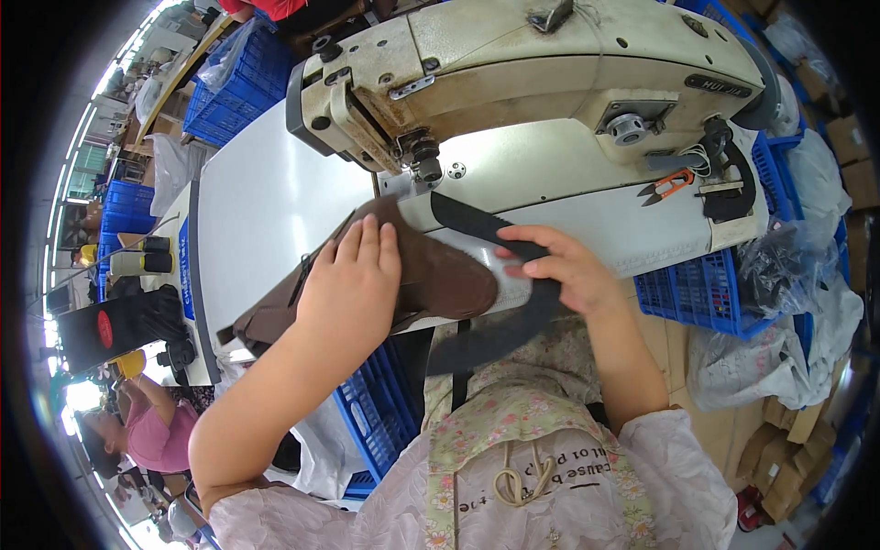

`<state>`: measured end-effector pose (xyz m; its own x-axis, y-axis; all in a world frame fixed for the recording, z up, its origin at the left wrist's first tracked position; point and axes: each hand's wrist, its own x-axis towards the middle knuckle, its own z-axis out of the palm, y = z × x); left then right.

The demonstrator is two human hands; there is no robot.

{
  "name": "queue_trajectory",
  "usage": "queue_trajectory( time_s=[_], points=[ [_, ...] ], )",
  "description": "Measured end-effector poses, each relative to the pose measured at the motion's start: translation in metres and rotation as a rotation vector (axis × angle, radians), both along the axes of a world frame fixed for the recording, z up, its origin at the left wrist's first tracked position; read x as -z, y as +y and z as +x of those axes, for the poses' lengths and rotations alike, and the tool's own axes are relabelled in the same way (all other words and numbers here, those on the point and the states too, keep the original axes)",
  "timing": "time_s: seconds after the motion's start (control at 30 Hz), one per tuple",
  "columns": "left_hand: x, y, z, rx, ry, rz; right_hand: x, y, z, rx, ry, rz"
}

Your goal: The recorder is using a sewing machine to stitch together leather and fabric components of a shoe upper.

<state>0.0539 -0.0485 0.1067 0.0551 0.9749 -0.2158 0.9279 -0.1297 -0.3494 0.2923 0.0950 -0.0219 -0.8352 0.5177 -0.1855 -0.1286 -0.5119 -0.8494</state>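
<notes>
My left hand [353,275] lies on a dark brown leather-like piece [440,275], fingers stretched out over it; its thumb is hidden. The piece has a rounded right end and a dark, folded left part, and rests at the front edge of the sewing machine's bed [257,202]. Between thumb and fingers, my right hand [568,270] pinches a long black strip [477,225]. One end of the strip points toward the needle area; the other curves down over my lap, blurred. The presser and needle area [422,165] of the sewing machine [513,82] stands just beyond the brown piece.
Orange-handled thread snips [667,187] lie on the right of the machine bed. A blue crate [701,293] with plastic bags stands at right, another blue crate [380,394] below the table. Thread cones [142,263] stand at left. A person in pink [165,431] works at lower left.
</notes>
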Motion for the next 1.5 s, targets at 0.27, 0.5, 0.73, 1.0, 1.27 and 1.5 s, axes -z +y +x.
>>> queue_trajectory(
  time_s=[0.27,0.5,0.73,1.0,1.27,1.5],
  points=[
    [0.007,-0.004,-0.002,0.116,0.021,-0.014,-0.012,-0.031,-0.012,0.089,-0.122,0.324],
    [0.065,-0.062,-0.036,0.188,0.023,-0.131,0.015,-0.081,-0.043,-0.014,-0.110,0.447],
    [0.082,-0.059,-0.024,0.044,-0.126,-0.018,0.020,-0.086,-0.041,0.076,-0.126,0.640],
    [0.097,-0.055,-0.024,-0.006,-0.236,0.087,0.003,-0.076,-0.031,0.085,-0.169,0.698],
    [0.094,-0.001,-0.023,0.060,-0.291,0.201,0.005,-0.050,-0.023,0.211,-0.266,0.807],
    [0.085,0.016,-0.021,0.126,-0.202,0.039,0.008,-0.043,-0.026,0.180,-0.333,0.820]
  ],
)
